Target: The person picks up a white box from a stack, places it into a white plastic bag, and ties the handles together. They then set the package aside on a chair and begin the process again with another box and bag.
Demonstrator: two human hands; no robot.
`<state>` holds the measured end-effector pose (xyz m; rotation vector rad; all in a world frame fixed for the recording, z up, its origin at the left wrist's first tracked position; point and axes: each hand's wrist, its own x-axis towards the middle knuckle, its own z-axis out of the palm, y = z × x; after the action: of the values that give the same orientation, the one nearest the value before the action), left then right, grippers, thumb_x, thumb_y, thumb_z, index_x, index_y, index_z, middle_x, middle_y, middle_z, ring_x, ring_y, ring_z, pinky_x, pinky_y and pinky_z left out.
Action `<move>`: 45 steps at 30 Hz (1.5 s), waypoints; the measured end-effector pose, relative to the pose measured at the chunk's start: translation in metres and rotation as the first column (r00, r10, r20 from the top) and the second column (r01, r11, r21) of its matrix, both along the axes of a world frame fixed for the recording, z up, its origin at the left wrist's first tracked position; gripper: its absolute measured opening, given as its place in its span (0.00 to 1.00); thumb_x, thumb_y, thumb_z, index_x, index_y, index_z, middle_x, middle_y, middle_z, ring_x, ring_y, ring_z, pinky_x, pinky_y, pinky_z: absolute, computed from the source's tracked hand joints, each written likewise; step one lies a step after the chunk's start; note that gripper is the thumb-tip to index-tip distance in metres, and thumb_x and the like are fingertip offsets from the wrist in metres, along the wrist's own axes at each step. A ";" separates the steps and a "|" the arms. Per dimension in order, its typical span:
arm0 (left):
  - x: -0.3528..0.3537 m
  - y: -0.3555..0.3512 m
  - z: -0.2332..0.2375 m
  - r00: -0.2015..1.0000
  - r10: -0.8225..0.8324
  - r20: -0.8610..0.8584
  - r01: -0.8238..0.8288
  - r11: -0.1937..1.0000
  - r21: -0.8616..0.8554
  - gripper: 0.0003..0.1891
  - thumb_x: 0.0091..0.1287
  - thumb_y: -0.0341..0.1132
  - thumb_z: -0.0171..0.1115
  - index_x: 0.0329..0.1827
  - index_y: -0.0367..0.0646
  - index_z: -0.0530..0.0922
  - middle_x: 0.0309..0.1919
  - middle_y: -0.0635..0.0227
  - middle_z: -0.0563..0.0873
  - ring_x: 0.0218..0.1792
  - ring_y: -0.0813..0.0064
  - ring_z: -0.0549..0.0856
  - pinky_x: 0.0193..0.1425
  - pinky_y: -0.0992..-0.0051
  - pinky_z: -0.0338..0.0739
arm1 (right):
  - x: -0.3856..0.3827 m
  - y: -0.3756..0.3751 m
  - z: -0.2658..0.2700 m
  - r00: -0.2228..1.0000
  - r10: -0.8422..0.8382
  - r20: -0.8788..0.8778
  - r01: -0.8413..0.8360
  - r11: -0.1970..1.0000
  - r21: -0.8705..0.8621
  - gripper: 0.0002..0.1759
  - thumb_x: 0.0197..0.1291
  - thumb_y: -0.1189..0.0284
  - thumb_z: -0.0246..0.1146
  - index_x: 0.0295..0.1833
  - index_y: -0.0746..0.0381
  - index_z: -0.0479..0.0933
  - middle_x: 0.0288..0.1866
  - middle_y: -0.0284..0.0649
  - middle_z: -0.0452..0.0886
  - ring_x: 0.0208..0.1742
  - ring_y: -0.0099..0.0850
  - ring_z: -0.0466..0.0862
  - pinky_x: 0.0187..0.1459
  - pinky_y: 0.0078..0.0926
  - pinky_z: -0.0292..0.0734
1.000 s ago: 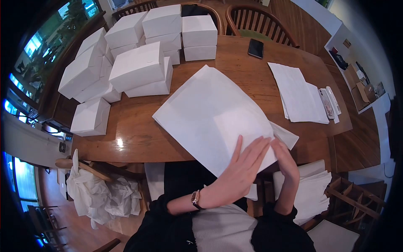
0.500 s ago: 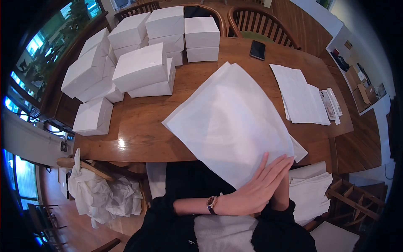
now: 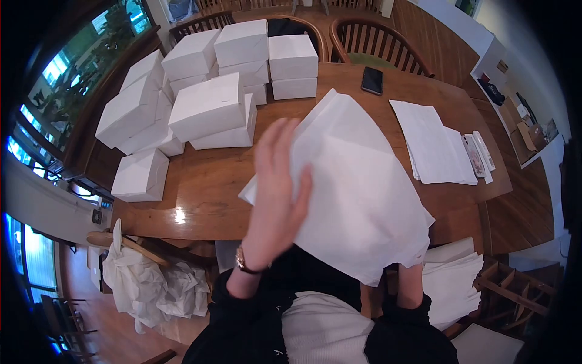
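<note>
Pressing flat against the paper sheet (image 3: 364, 182) at its left edge: left hand (image 3: 276, 188), fingers spread, grip released. Sheet held up over the counter (image 3: 206, 182); probably light, floppy, crease-prone, best pinched at opposite edges. Right hand hidden under the lower corner, grip impossible to tell.

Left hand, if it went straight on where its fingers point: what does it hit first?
Likely the far stack of white boxes. The left hand looks raised and blurred, so it might pass above them.
</note>
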<state>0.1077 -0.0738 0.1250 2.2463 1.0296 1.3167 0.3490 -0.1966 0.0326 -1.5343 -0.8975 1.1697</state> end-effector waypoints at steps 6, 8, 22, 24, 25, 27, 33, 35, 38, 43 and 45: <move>-0.022 0.036 -0.024 0.992 -0.009 -0.127 -0.040 0.927 -0.373 0.11 0.75 0.34 0.59 0.48 0.33 0.78 0.37 0.64 0.85 0.36 0.71 0.81 0.44 0.73 0.74 | 0.006 0.003 0.008 1.000 0.010 0.013 -0.010 1.000 0.026 0.16 0.71 0.67 0.55 0.54 0.69 0.76 0.48 0.37 0.81 0.49 0.26 0.77 0.51 0.25 0.74; -0.021 0.038 -0.039 0.993 -0.046 0.105 0.087 0.896 -0.435 0.12 0.74 0.34 0.59 0.40 0.31 0.77 0.28 0.64 0.81 0.29 0.74 0.76 0.37 0.73 0.71 | 0.007 0.005 0.010 1.000 0.014 0.018 -0.015 0.999 0.033 0.16 0.71 0.67 0.56 0.53 0.69 0.77 0.47 0.37 0.81 0.48 0.26 0.77 0.51 0.25 0.74; -0.021 0.041 -0.091 0.856 -0.099 0.508 0.455 0.611 -0.648 0.10 0.78 0.35 0.56 0.39 0.38 0.76 0.31 0.81 0.78 0.34 0.95 0.72 0.36 0.87 0.68 | 0.009 0.031 0.033 0.989 0.107 0.099 -0.114 0.990 0.077 0.15 0.70 0.68 0.57 0.51 0.69 0.77 0.46 0.37 0.81 0.47 0.25 0.77 0.50 0.25 0.75; -0.024 0.041 -0.091 0.845 -0.110 0.523 0.479 0.588 -0.651 0.10 0.78 0.36 0.56 0.43 0.38 0.77 0.34 0.80 0.81 0.35 0.95 0.74 0.39 0.87 0.71 | 0.008 0.033 0.034 0.988 0.114 0.104 -0.123 0.989 0.082 0.15 0.69 0.68 0.57 0.51 0.69 0.77 0.46 0.36 0.81 0.47 0.25 0.77 0.49 0.25 0.75; -0.024 0.040 -0.091 0.840 -0.115 0.530 0.491 0.577 -0.653 0.10 0.78 0.36 0.56 0.44 0.38 0.78 0.35 0.80 0.82 0.35 0.95 0.76 0.40 0.87 0.72 | 0.007 0.035 0.034 0.988 0.115 0.106 -0.125 0.988 0.087 0.14 0.69 0.68 0.58 0.51 0.69 0.77 0.45 0.36 0.81 0.47 0.25 0.77 0.49 0.25 0.75; -0.022 0.036 -0.085 0.820 -0.093 0.566 0.520 0.534 -0.666 0.10 0.79 0.36 0.55 0.43 0.38 0.77 0.35 0.80 0.81 0.36 0.94 0.74 0.40 0.86 0.71 | 0.005 0.038 0.035 0.986 0.124 0.110 -0.134 0.987 0.089 0.14 0.69 0.68 0.58 0.51 0.69 0.77 0.45 0.36 0.81 0.47 0.25 0.77 0.49 0.25 0.75; -0.018 0.030 -0.082 0.792 -0.083 0.605 0.545 0.543 -0.639 0.10 0.79 0.36 0.54 0.43 0.40 0.75 0.33 0.81 0.80 0.35 0.95 0.73 0.39 0.86 0.70 | 0.003 0.042 0.037 0.982 0.140 0.124 -0.152 0.983 0.101 0.14 0.69 0.68 0.59 0.50 0.69 0.77 0.44 0.36 0.81 0.46 0.25 0.77 0.49 0.25 0.75; -0.021 0.032 -0.084 0.804 -0.055 0.592 0.510 0.576 -0.639 0.10 0.80 0.37 0.53 0.41 0.41 0.74 0.32 0.82 0.79 0.33 0.95 0.72 0.37 0.86 0.68 | 0.002 0.044 0.037 0.982 0.142 0.128 -0.156 0.982 0.106 0.13 0.69 0.69 0.59 0.50 0.69 0.77 0.44 0.36 0.81 0.46 0.25 0.77 0.48 0.25 0.75; -0.028 0.037 -0.092 0.827 -0.003 0.562 0.431 0.645 -0.631 0.11 0.80 0.37 0.53 0.38 0.42 0.72 0.29 0.83 0.76 0.30 0.94 0.69 0.34 0.86 0.65 | 0.001 0.046 0.038 0.980 0.147 0.131 -0.161 0.981 0.109 0.13 0.68 0.69 0.59 0.49 0.68 0.77 0.44 0.36 0.81 0.46 0.25 0.77 0.48 0.26 0.75; -0.028 0.039 -0.095 0.844 -0.017 0.536 0.416 0.652 -0.634 0.11 0.80 0.38 0.53 0.40 0.41 0.73 0.29 0.81 0.78 0.30 0.94 0.70 0.34 0.86 0.66 | 0.000 0.050 0.037 0.979 0.150 0.136 -0.166 0.980 0.110 0.13 0.68 0.69 0.60 0.49 0.68 0.78 0.43 0.35 0.81 0.45 0.25 0.77 0.48 0.26 0.75; -0.026 0.033 -0.088 0.806 -0.001 0.592 0.487 0.568 -0.663 0.10 0.80 0.38 0.53 0.45 0.39 0.74 0.34 0.77 0.82 0.33 0.93 0.74 0.38 0.86 0.70 | -0.002 0.051 0.036 0.978 0.155 0.140 -0.170 0.979 0.109 0.13 0.68 0.69 0.60 0.48 0.68 0.78 0.43 0.35 0.81 0.45 0.25 0.77 0.47 0.26 0.75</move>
<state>0.0816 -0.0406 0.0368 1.1660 0.7876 0.9582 0.3473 -0.1458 0.0685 -1.4741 -1.1794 1.1180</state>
